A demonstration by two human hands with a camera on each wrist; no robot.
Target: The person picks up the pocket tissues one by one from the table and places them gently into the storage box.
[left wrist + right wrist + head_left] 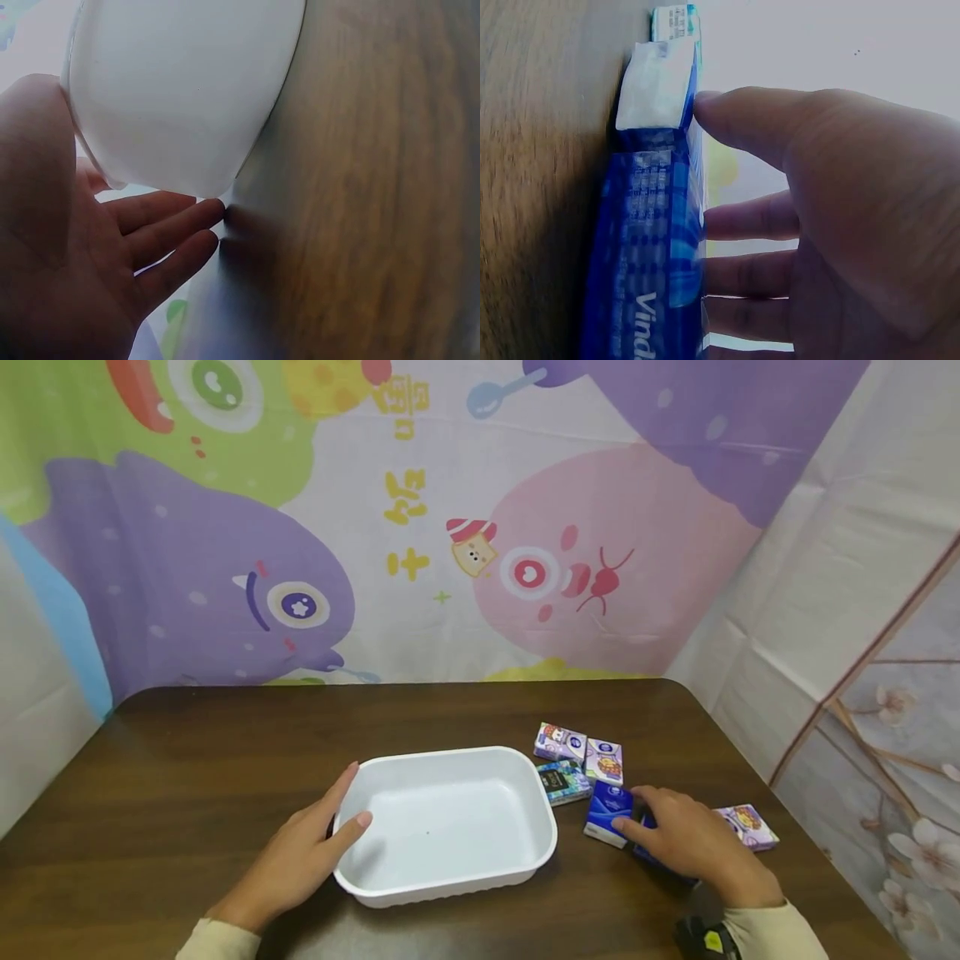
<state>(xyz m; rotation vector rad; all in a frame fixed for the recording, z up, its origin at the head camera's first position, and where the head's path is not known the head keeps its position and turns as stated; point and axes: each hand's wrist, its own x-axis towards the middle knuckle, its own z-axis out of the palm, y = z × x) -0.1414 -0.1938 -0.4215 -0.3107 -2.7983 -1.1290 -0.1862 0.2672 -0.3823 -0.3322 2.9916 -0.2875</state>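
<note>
In the head view my left hand (296,852) is at the left end of a white plastic tray (450,887), thumb reaching over the rim. From the left wrist, its other fingers (169,232) appear spread and fairly straight by the tray's outer wall. My right hand (686,831) lies over blue tissue packs, thumb at the edge of the nearer-to-tray blue pack (609,802). A second blue pack (649,247), printed with white lettering, has the straight fingers of that hand along its upper face. In the head view the hand mostly hides it.
Two purple-and-white tissue packs (560,741) and a green-blue floral pack (572,787) lie just right of the tray. Another purple pack (747,827) sits beyond my right hand. Behind the brown table (225,727) hangs a cartoon-printed cloth (405,610).
</note>
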